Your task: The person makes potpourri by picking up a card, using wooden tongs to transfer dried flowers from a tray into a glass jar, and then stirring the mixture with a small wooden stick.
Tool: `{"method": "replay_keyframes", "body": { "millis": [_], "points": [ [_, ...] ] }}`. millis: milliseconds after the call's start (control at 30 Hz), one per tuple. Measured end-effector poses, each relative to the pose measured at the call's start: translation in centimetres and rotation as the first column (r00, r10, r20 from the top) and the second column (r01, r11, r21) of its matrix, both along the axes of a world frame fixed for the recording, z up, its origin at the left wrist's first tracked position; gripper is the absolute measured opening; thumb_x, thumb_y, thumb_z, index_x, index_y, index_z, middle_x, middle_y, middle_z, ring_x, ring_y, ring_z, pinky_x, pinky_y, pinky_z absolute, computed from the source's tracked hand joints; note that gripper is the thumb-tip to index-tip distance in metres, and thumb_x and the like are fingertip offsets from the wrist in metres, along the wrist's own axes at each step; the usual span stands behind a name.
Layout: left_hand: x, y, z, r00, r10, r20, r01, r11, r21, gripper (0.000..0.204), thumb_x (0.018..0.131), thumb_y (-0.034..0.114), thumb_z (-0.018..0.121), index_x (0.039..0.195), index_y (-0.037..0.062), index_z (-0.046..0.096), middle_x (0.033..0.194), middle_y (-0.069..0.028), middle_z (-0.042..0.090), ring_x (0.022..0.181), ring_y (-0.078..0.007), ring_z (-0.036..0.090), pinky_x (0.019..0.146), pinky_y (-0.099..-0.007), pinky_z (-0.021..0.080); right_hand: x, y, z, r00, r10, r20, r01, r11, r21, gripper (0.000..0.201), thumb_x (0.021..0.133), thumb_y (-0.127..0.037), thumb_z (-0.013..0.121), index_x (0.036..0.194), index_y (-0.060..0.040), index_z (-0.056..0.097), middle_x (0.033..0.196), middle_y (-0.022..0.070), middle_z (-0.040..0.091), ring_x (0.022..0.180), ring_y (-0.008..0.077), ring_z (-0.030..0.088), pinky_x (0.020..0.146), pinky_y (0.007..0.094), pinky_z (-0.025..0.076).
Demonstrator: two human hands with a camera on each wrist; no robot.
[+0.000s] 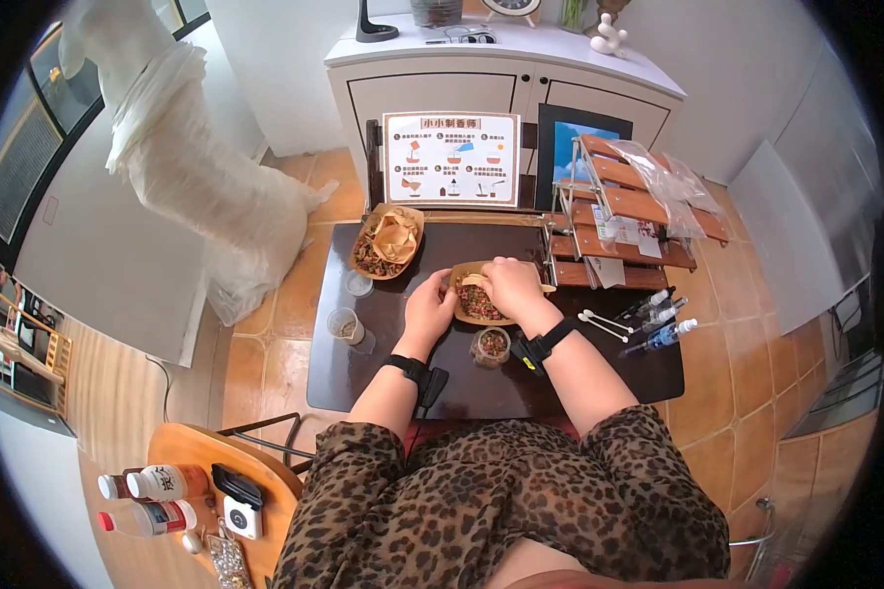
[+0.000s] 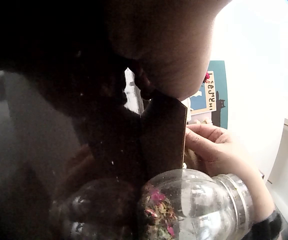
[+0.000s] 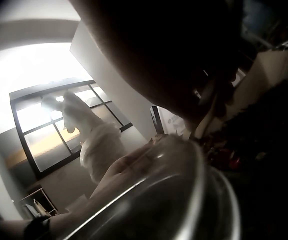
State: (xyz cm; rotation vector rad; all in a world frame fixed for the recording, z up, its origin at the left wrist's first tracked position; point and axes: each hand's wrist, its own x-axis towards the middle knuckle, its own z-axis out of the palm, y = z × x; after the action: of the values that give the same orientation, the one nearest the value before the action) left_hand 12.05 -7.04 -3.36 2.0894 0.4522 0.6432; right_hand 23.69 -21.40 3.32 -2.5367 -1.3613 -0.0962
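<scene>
A brown paper tray (image 1: 469,319) of dried petals and buds lies on the dark table between both hands. My left hand (image 1: 430,306) holds the tray's left side, fingers at its rim. From above, my right hand (image 1: 514,290) reaches into the tray and pinches a pale, wood-coloured piece (image 1: 548,289); its kind I cannot tell. Just in front stands a clear jar (image 1: 490,346) partly filled with dried petals. In the left wrist view the jar (image 2: 194,205) appears close, with my right hand (image 2: 219,147) behind it. The right wrist view shows my left hand (image 3: 126,167) beyond the jar.
A second paper tray (image 1: 417,257) holds dried material and crumpled paper. Clear cups (image 1: 345,324) stand at left. White spoons (image 1: 604,324) and slim bottles (image 1: 663,336) lie at right, before a wooden folding rack (image 1: 609,250). An instruction card (image 1: 451,159) stands at the back.
</scene>
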Motion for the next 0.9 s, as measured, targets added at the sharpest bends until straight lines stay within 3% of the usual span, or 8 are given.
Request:
{"method": "replay_keyframes", "body": {
  "millis": [200, 400, 700, 900],
  "points": [
    [-0.1, 0.0, 0.1, 1.0, 0.002, 0.001, -0.002, 1.0, 0.018, 0.034, 0.09, 0.014, 0.065, 0.123, 0.0058, 0.066, 0.077, -0.008, 0.066, 0.066, -0.019, 0.063, 0.064, -0.0316, 0.051, 0.4, -1.0, -0.6, 0.994, 0.081, 0.067, -0.083, 0.996, 0.037, 0.01, 0.084, -0.018, 0.072, 0.088, -0.0094, 0.071, 0.089, 0.0106, 0.067, 0.092, 0.0318, 0.066, 0.083, 0.0454, 0.052],
    [0.0, 0.0, 0.1, 1.0, 0.0, -0.011, 0.0, 1.0, 0.014, 0.035, 0.09, 0.014, 0.065, 0.124, 0.0054, 0.065, 0.077, -0.0082, 0.066, 0.067, -0.0193, 0.064, 0.064, -0.0318, 0.051, 0.5, -2.9, -0.8, 0.992, 0.064, 0.107, -0.075, 0.991, 0.108, 0.008, 0.082, -0.016, 0.072, 0.087, -0.0101, 0.07, 0.088, 0.0094, 0.065, 0.093, 0.0314, 0.064, 0.081, 0.045, 0.05],
    [-0.1, 0.0, 0.2, 1.0, 0.0, -0.022, 0.0, 1.0, 0.007, 0.034, 0.09, 0.015, 0.065, 0.122, 0.0048, 0.066, 0.079, -0.009, 0.068, 0.069, -0.0202, 0.066, 0.066, -0.0323, 0.052, 0.7, -6.8, -0.1, 0.999, -0.038, 0.039, 0.028, 0.972, 0.233, 0.011, 0.083, -0.014, 0.073, 0.092, -0.0103, 0.069, 0.091, 0.0085, 0.062, 0.094, 0.0309, 0.062, 0.081, 0.0452, 0.048],
    [0.0, 0.0, -0.1, 1.0, 0.007, -0.003, -0.007, 1.0, 0.03, 0.033, 0.09, 0.015, 0.065, 0.122, 0.0048, 0.066, 0.079, -0.0091, 0.067, 0.069, -0.0213, 0.065, 0.066, -0.0331, 0.052, -0.1, -8.1, -0.8, 0.995, -0.095, 0.03, 0.086, 0.97, 0.226, 0.012, 0.083, -0.015, 0.073, 0.094, -0.0108, 0.069, 0.09, 0.0082, 0.062, 0.093, 0.0306, 0.061, 0.081, 0.0455, 0.047]
  ]
}}
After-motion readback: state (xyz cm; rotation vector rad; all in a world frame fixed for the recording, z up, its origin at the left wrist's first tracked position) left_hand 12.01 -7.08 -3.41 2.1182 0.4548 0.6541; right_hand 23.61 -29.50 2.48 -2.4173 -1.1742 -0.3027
